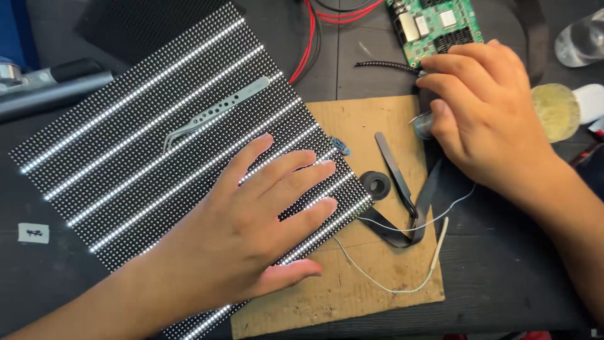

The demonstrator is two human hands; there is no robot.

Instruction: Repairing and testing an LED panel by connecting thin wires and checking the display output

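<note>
We press our left hand (251, 233), fingers spread flat, holding nothing, on the lit LED panel (126, 157); our right hand (484, 119) pinches a small tool (423, 126) just below the green circuit board (434, 25).

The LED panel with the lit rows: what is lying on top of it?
On the LED panel lie silver tweezers, and the left hand rests flat on its lower right part. Whatever is beneath that hand is covered. The panel's corner overlaps a brown board.

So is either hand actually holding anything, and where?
Left hand lies flat on the lit black LED panel, gripping nothing. Right hand covers something small; hold unclear.
</note>
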